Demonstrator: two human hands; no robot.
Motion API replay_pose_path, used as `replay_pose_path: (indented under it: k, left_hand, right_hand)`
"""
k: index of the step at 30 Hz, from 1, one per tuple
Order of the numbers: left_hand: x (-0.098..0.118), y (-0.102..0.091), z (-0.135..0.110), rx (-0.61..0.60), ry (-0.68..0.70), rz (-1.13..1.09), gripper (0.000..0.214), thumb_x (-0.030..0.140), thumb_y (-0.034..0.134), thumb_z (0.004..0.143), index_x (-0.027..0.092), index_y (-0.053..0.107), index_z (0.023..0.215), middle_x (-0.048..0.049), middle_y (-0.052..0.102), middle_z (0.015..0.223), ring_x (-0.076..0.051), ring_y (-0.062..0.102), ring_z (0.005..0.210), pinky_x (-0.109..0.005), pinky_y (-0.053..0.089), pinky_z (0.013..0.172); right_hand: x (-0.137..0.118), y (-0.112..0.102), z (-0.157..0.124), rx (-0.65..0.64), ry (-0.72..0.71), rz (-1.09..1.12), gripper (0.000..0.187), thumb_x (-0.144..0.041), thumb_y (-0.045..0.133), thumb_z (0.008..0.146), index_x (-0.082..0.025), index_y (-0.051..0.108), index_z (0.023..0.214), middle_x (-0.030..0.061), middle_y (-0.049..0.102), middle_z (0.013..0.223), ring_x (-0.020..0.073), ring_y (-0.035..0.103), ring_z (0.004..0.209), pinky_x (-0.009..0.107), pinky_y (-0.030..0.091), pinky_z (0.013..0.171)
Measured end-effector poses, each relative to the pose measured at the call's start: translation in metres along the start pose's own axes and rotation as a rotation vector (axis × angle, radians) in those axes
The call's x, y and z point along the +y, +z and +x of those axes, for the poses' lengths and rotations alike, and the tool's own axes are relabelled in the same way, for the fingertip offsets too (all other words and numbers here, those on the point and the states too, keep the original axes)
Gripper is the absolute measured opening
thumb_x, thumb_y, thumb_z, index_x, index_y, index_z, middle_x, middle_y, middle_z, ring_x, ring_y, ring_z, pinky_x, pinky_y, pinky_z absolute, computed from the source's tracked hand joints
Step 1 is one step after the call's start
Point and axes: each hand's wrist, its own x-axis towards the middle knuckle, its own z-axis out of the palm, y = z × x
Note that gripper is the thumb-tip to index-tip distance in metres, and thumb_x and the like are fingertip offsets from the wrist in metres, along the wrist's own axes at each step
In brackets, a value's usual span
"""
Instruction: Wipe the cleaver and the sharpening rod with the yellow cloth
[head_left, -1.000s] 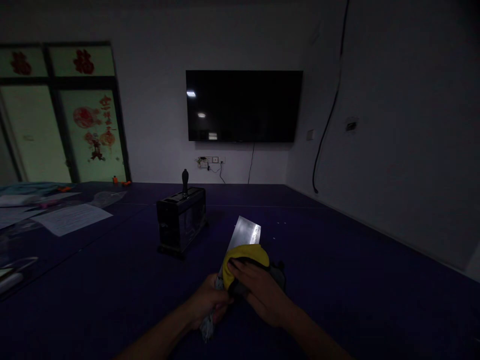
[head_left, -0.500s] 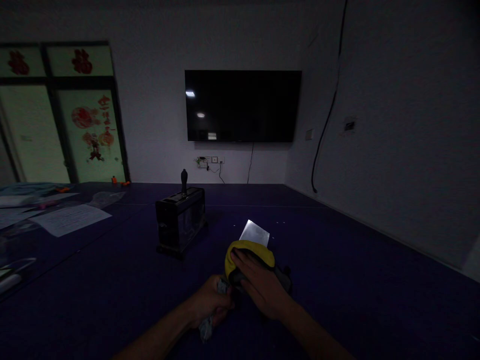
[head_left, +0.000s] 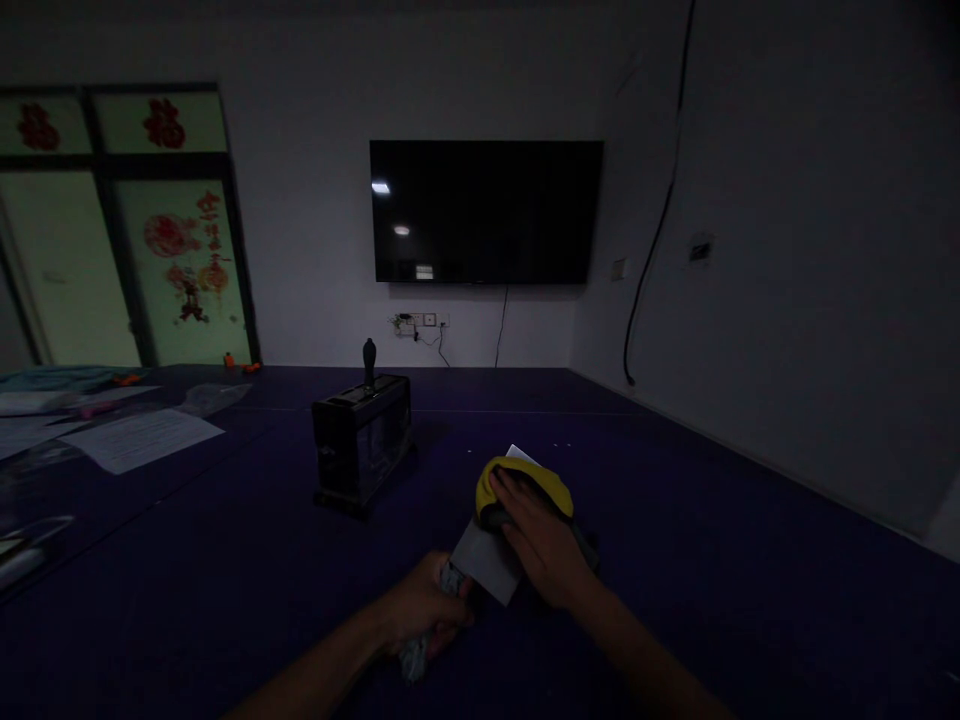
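My left hand (head_left: 427,605) is closed around the grey mottled handle (head_left: 414,660) of a cleaver, low in the middle of the view. The broad, flat blade (head_left: 486,562) points forward and to the right. Across its middle lies a yellow and grey cloth (head_left: 536,480), which hides part of the steel; the bright far corner shows beyond it. My right hand (head_left: 546,545) presses the cloth on the blade with its fingers laid over it.
A black knife block (head_left: 364,440) with one dark handle upright stands ahead-left on the dark blue tabletop (head_left: 247,560). Papers (head_left: 146,440) and clear plastic (head_left: 214,398) lie at the left. Small orange things (head_left: 250,368) sit at the far edge. A wall runs along the right.
My right hand and the cloth have slid forward and right along the blade, baring the part near the handle and covering more of the far end. The left hand has barely moved.
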Motion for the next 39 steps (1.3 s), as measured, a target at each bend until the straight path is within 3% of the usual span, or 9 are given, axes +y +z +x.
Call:
replay_pose_path:
  k: [16, 39]
  left_hand:
    - [-0.002, -0.001, 0.000, -0.024, -0.004, 0.085, 0.023, 0.013, 0.062, 0.053, 0.019, 0.043, 0.064, 0.0117, 0.042, 0.033, -0.005, 0.035, 0.023, -0.013, 0.026, 0.025]
    - [-0.009, -0.004, -0.001, 0.007, 0.086, -0.047, 0.026, 0.017, 0.067, 0.056, 0.020, 0.043, 0.065, 0.0122, 0.041, 0.033, -0.005, 0.034, 0.022, -0.012, 0.024, 0.024]
  right_hand:
    - [0.014, -0.011, 0.004, 0.172, -0.001, -0.118, 0.054, -0.027, 0.031, 0.094, -0.028, 0.015, 0.146, 0.0025, 0.027, 0.150, 0.0246, 0.025, 0.136, 0.050, 0.027, 0.109]
    - [0.033, 0.006, -0.002, 0.255, 0.001, -0.124, 0.055, -0.025, 0.030, 0.094, -0.026, 0.013, 0.147, 0.0062, 0.027, 0.150, 0.0241, 0.023, 0.137, 0.050, 0.024, 0.110]
